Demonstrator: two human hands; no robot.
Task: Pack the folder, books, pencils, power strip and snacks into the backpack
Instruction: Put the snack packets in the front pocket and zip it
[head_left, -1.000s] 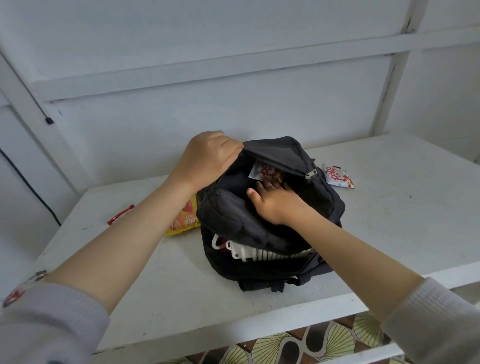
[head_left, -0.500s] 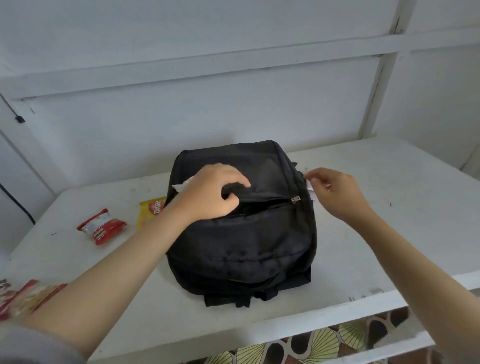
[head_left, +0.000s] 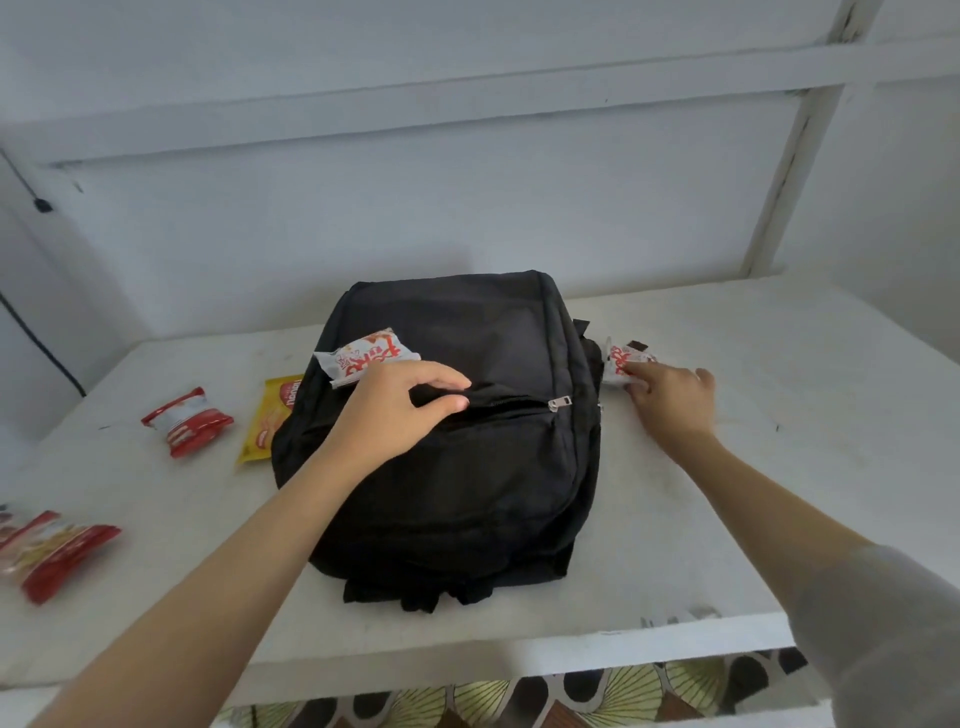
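A black backpack (head_left: 467, 467) lies flat on the white table (head_left: 753, 509), front up. My left hand (head_left: 400, 415) pinches the flap of its front pocket at the zip opening. A white and red snack packet (head_left: 366, 356) lies on the backpack just behind that hand. My right hand (head_left: 670, 400) reaches to the right of the backpack, fingers touching another white and red snack packet (head_left: 623, 361) on the table. Whether the fingers grip it I cannot tell. The zip pull (head_left: 559, 404) sits at the pocket's right end.
Left of the backpack lie a yellow snack packet (head_left: 270, 421), partly under the bag, a red and white packet (head_left: 184, 421), and more red packets (head_left: 47, 551) at the left edge. A white wall with beams stands behind. A black cable (head_left: 41, 338) hangs at the far left.
The backpack went from upright and open to lying flat. My right hand left the bag and moved right to the packet on the table. My left hand shifted to the front pocket flap.
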